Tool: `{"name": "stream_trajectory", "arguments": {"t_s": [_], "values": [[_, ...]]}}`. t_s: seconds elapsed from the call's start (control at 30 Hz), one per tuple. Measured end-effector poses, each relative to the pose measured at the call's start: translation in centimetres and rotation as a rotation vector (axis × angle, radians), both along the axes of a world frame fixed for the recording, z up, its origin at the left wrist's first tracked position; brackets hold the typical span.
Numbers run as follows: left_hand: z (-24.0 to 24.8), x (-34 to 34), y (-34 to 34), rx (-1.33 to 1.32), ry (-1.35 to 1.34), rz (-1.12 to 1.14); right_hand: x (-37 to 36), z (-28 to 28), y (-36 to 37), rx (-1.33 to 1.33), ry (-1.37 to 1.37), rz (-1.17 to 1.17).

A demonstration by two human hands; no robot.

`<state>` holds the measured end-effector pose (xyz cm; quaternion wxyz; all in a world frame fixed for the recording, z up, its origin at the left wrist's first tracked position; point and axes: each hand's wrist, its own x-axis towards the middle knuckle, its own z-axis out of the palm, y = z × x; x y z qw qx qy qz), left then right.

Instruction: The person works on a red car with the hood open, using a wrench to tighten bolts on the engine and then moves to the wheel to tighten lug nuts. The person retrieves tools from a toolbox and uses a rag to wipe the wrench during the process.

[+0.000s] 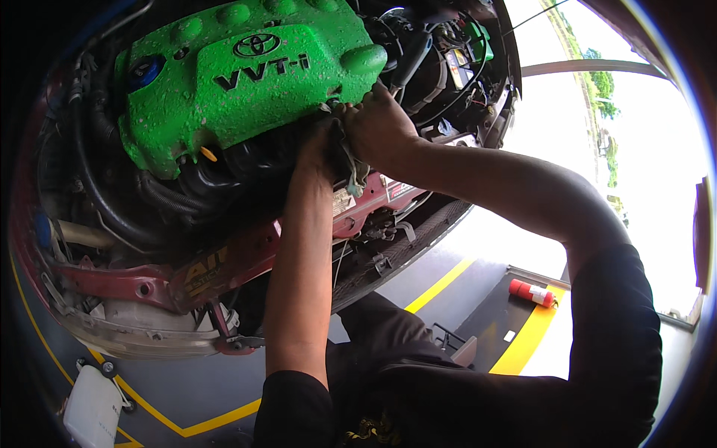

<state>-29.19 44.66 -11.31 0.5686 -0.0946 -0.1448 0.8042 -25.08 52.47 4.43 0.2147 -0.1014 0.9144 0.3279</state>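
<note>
Engine cover: the bright green plastic engine cover (246,82) with a bumpy speckled surface sits on top of the engine, at 11 o'clock in the view, under the open hood.
Left hand: the left hand (320,153) reaches up below the lower right edge of the cover, at about 12 o'clock from the person's body; its fingers go into the dark gap, so I cannot tell how far they are closed.
Right hand: the right hand (381,123) lies just beside the left one, its fingers curled against the same edge, probably to steady the spot.
Cloth: a small grey rag (351,175) hangs between both hands, seemingly pinched there.
Front beam: the dark red metal front beam (224,261) crosses under the forearms.
Floor: a red cylinder (532,293) lies at 4 o'clock on the grey floor with yellow lines (441,284); a white plastic tank (93,407) lies at 8 o'clock.
</note>
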Motion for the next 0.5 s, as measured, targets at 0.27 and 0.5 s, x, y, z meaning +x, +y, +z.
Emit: {"name": "stream_trajectory", "arguments": {"t_s": [0.27, 0.5], "values": [[-0.3, -1.0, -0.2, -0.271, 0.194, -0.009, -0.7, 0.4, -0.1, -0.292, -0.114, -0.435], [-1.3, -1.1, 0.3, -0.281, 0.159, -0.046, -0.6, -0.1, -0.1, -0.453, -0.145, -0.655]]}}
